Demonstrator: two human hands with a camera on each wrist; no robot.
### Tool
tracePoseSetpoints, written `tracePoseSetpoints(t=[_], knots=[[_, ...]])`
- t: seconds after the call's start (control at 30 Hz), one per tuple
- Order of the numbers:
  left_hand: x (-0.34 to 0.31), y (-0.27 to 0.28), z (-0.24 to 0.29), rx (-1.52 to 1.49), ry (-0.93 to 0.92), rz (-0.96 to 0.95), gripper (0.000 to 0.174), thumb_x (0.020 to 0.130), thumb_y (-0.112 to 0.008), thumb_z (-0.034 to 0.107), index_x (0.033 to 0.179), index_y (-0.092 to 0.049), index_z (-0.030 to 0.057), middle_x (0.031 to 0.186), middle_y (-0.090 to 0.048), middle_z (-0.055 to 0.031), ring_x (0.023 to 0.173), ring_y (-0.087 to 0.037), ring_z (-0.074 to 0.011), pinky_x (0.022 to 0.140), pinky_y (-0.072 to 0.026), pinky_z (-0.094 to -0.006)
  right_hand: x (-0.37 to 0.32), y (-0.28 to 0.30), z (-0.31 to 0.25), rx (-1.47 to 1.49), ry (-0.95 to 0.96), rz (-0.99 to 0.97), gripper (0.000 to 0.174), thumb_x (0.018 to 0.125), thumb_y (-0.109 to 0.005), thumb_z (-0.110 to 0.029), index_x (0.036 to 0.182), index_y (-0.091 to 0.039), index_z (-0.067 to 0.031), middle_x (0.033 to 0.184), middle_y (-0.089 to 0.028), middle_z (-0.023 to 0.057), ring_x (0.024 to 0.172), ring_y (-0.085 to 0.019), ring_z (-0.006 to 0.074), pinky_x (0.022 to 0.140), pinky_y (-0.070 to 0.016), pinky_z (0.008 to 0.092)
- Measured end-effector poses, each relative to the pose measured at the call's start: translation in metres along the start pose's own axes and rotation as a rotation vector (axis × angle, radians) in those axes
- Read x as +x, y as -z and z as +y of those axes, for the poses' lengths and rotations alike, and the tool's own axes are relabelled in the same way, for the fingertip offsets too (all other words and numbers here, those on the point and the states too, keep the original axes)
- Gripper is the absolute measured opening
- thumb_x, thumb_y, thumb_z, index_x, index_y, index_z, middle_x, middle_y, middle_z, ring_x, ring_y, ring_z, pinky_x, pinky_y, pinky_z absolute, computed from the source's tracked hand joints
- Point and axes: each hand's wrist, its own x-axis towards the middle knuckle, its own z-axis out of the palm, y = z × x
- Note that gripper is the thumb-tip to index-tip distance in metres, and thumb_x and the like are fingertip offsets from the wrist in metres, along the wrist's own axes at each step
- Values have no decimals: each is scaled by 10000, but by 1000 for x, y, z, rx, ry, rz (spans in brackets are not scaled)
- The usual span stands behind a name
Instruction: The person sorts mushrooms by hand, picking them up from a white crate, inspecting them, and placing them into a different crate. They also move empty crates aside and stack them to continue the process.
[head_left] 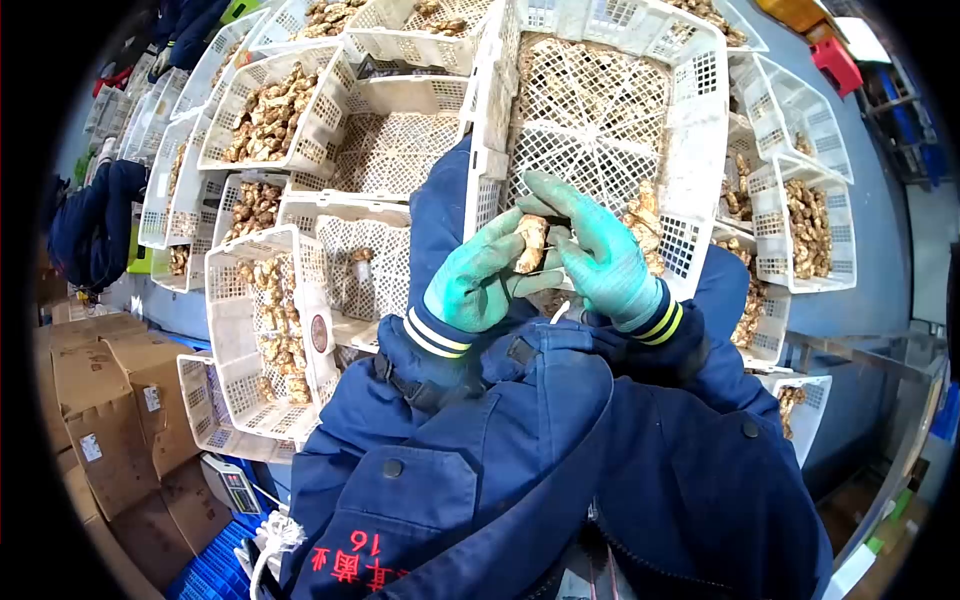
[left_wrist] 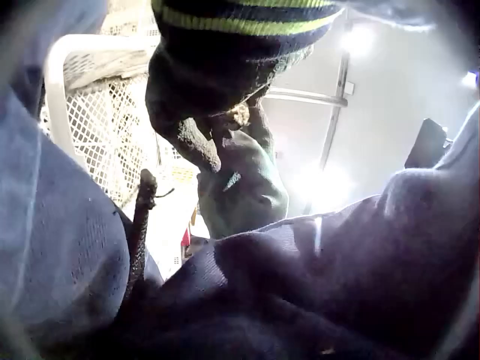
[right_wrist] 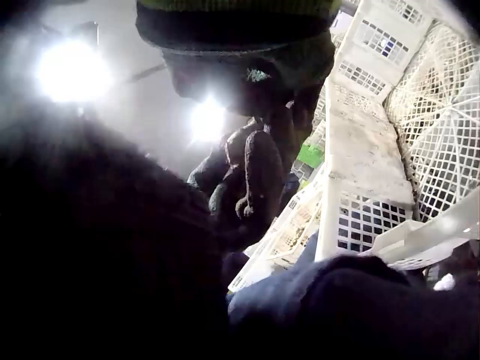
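A small pale-and-brown mushroom [head_left: 532, 243] is held up in front of the body, over the near end of a white crate. My left hand [head_left: 475, 275], in a green-coated glove, grips it between thumb and fingers. Close at its other side is my right hand [head_left: 605, 262], gloved alike, with its fingers arched loosely above the mushroom and its thumb side near it. Both gloved hands appear dark and backlit in the wrist views, where the left hand [left_wrist: 217, 97] and right hand [right_wrist: 255, 157] largely hide the mushroom.
The white mesh crate [head_left: 700, 110] stands right ahead, with more mushrooms [head_left: 645, 225] at its near right. Crates of mushrooms [head_left: 275, 115] crowd the left, and another stack [head_left: 808, 225] stands right. Cardboard boxes [head_left: 120, 390] and a scale [head_left: 232, 487] are at lower left.
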Motion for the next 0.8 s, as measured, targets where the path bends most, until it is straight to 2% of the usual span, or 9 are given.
tracePoseSetpoints(t=[0.1, 0.23, 0.4, 0.43, 0.5, 0.57, 0.63, 0.77, 0.8], knots=[[0, 18, -13, -236, -32, -22, 511, 1003, -463, 215, 1458, -329, 27, 1440, -438, -154, 1262, -520, -281, 1034, -464, -471, 0, -5, 1, 201, -16, -2, 686, 771, -388, 118, 1444, -378, -14, 1335, -526, 194, 1226, -543, 280, 1000, -456, 357], [0, 21, -6, -182, 22, -62, 600, 984, -510, 247, 1464, -269, -21, 1428, -432, -220, 1249, -528, -328, 1037, -468, -455, 2, 6, -2, 301, -103, 47, 632, 811, -390, 108, 1437, -360, 24, 1345, -533, 167, 1243, -538, 244, 1033, -429, 336], [4, 32, 3, -110, -3, 34, 610, 947, -594, 223, 1426, -322, -40, 1351, -495, -222, 1201, -561, -330, 1016, -490, -429, -3, 71, 20, -159, -142, 300, 494, 901, -455, 87, 1388, -458, 3, 1311, -571, 139, 1194, -556, 179, 1010, -419, 271], [1, 34, 8, -3, -38, 118, 589, 946, -593, 239, 1409, -355, -36, 1335, -506, -219, 1166, -581, -324, 997, -501, -424, -10, 89, 33, -179, -146, 367, 490, 900, -457, 92, 1381, -469, 1, 1302, -576, 137, 1191, -556, 180, 1001, -421, 263], [-7, 54, 19, 12, -227, 202, 512, 923, -529, 63, 1400, -368, -32, 1311, -518, -239, 1105, -614, -340, 951, -537, -413, -24, 125, 32, -233, -214, 446, 465, 912, -457, 92, 1369, -477, 11, 1303, -565, 132, 1206, -542, 190, 1013, -402, 258], [-30, 79, 56, 135, -352, 160, 559, 865, -498, -4, 1409, -369, -29, 1339, -501, -239, 1131, -600, -337, 973, -525, -404, -38, 147, 25, -111, -237, 499, 460, 924, -451, 96, 1378, -457, 21, 1331, -541, 131, 1218, -531, 187, 1036, -382, 259], [-66, 115, 83, 326, -527, 424, 622, 809, -479, -33, 1419, -361, -27, 1376, -470, -252, 1211, -545, -354, 1033, -480, -431, -52, 167, 32, -125, -321, 471, 441, 938, -437, 92, 1376, -441, 41, 1354, -521, 135, 1242, -515, 199, 1051, -379, 267], [-163, 204, 123, 288, -738, 586, 622, 808, -517, -13, 1413, -376, -23, 1411, -435, -252, 1310, -440, -398, 1119, -384, -472, -55, 173, 45, -569, -410, 212, 393, 938, -515, -50, 1330, -518, -24, 1185, -646, 155, 1105, -620, 208, 945, -470, 297], [-184, 215, 127, 273, -723, 621, 621, 807, -529, -8, 1413, -391, 5, 1415, -438, -238, 1305, -448, -386, 1112, -391, -472, -46, 161, 33, -811, -459, 171, 392, 914, -554, -125, 1304, -556, -84, 1090, -668, 180, 1006, -658, 264, 888, -497, 341]])
